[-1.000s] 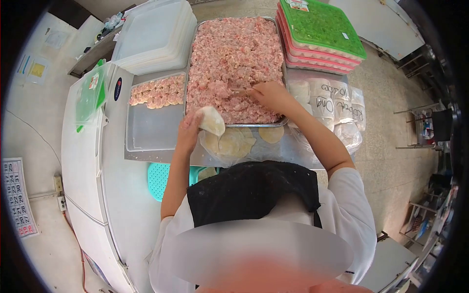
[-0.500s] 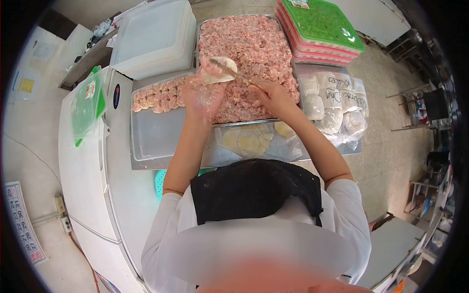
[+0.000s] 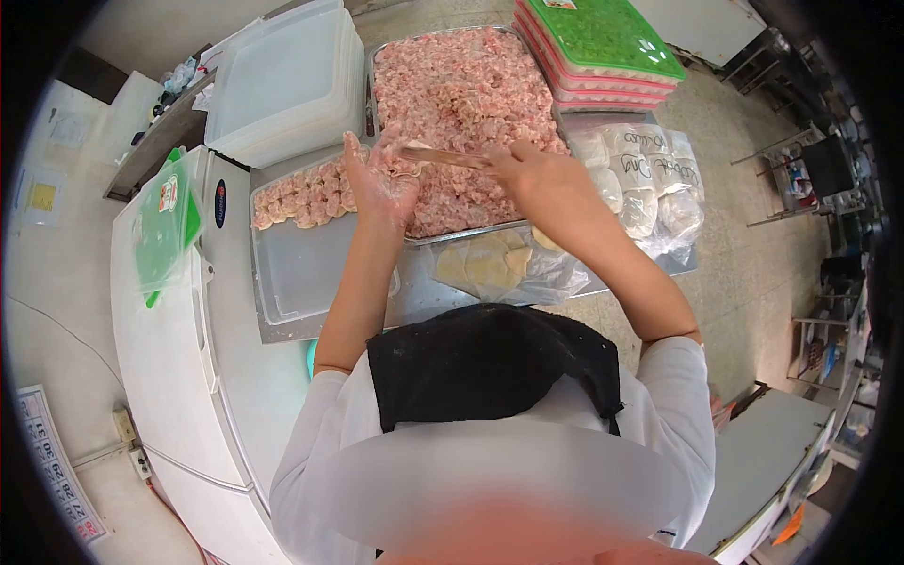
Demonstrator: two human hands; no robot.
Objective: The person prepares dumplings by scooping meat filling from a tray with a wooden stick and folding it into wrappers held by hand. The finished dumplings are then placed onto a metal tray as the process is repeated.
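Note:
My left hand (image 3: 381,184) is floured and cups a round dough wrapper (image 3: 411,166) over the near-left part of the big metal tray of pink minced filling (image 3: 461,89). My right hand (image 3: 527,169) grips a flat wooden spatula (image 3: 443,156) whose tip rests on the wrapper in my left palm. A pile of loose wrappers (image 3: 485,264) lies on clear plastic just below the tray. Left of my left hand, a clear tray (image 3: 292,268) carries a row of finished dumplings (image 3: 301,193) along its far edge.
Stacked white lids (image 3: 282,80) sit at the back left; stacked pink boxes with a green lid (image 3: 603,42) at the back right. Bagged wrapper packs (image 3: 645,179) lie on the right. A white freezer (image 3: 179,311) with a green-lidded box (image 3: 165,221) stands to the left.
My left hand rose with the wrapper from the table edge to over the filling tray. My right hand left the filling and brought the spatula across to the wrapper.

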